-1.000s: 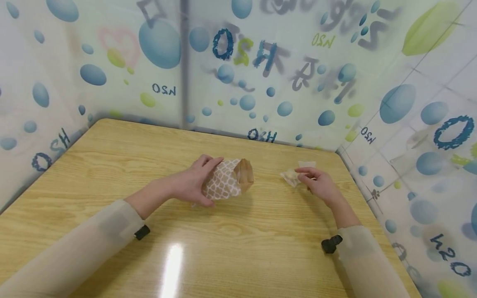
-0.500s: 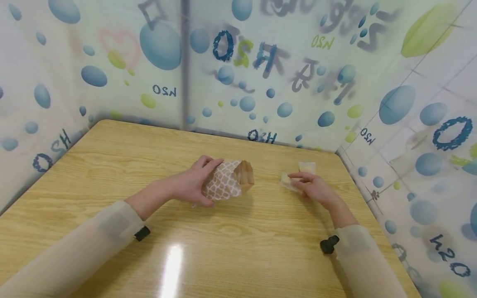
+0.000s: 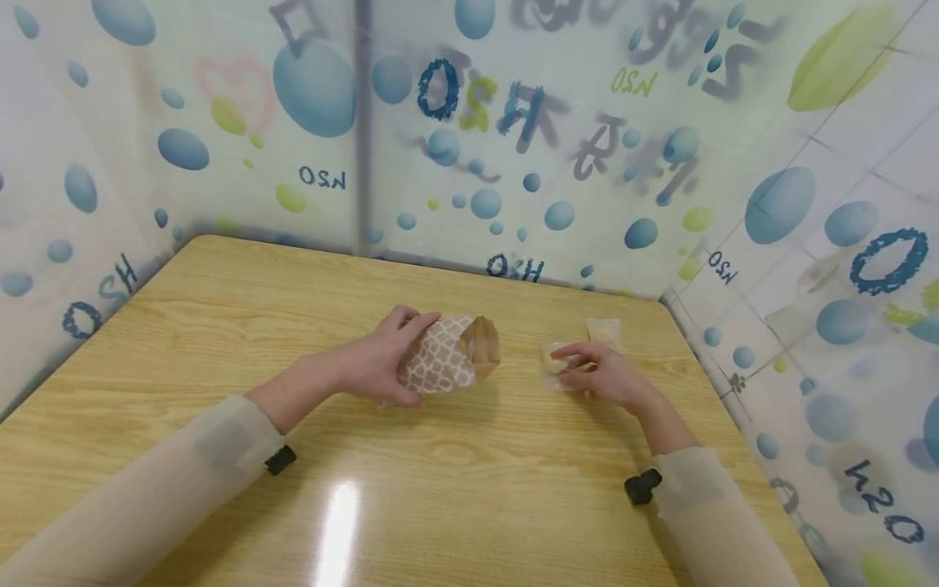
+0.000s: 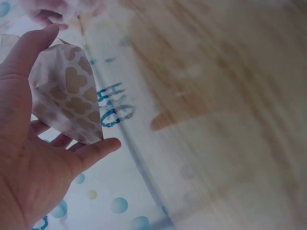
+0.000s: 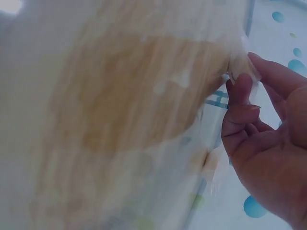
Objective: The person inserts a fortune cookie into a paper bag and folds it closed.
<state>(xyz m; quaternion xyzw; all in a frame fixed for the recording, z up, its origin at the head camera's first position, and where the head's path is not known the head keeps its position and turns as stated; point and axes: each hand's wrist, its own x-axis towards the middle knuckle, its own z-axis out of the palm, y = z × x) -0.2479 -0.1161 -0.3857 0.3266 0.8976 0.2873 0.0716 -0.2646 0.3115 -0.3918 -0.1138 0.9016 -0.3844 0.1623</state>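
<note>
A brown paper bag with a white lattice print (image 3: 438,355) lies on its side on the table, its mouth gaping to the right. My left hand (image 3: 374,361) grips it at the closed end, thumb on the near side and fingers on the far side. In the left wrist view the same patterned bag (image 4: 69,91) sits between thumb and fingers. My right hand (image 3: 605,375) pinches a small clear packet (image 3: 552,364) with something pale yellow inside. The right wrist view has that packet (image 5: 242,60) between thumb and forefinger.
Behind the right hand lies a second clear packet (image 3: 604,331), also with pale contents. The wood-grain table (image 3: 440,481) meets a printed curtain (image 3: 469,163) at the back and sides. Both sleeves carry a dark wrist camera.
My right hand has moved left with the packet, closer to the bag's mouth. The second packet behind it now shows more fully. The left hand and bag stay put.
</note>
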